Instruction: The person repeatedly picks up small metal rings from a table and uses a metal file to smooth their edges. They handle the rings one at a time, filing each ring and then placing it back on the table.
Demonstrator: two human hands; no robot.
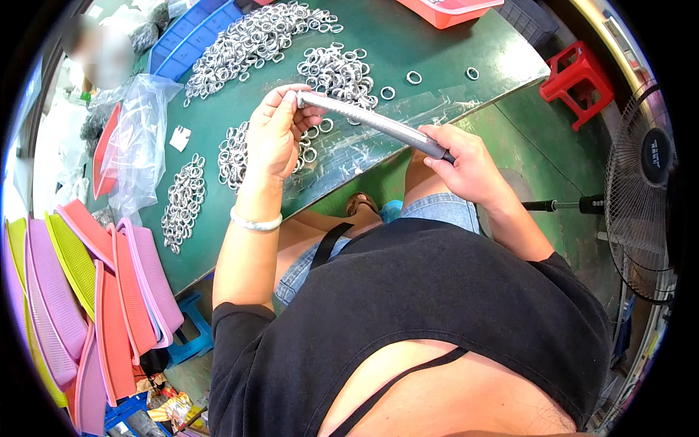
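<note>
A long grey metal rod, like a ring mandrel (371, 121), slants over the table's near edge, its dark end at the right. Around that dark end my right hand (466, 162) is closed. My left hand (274, 135) pinches the other end with thumb and fingers; a small silvery piece shows there, but the fingers partly hide it. Behind and below the rod lie heaps of silver rings: one pile (338, 73) just beyond it, another (233, 156) beside my left wrist, and a larger heap (247, 44) farther back.
The green table (408, 54) also carries a small ring group (183, 200), a few loose rings, a clear plastic bag (135, 146), a blue bin (186, 40) and a red tray (448, 11). Colourful baskets (109, 291) stack at left. A red stool (579, 84) and fan (641, 189) stand right.
</note>
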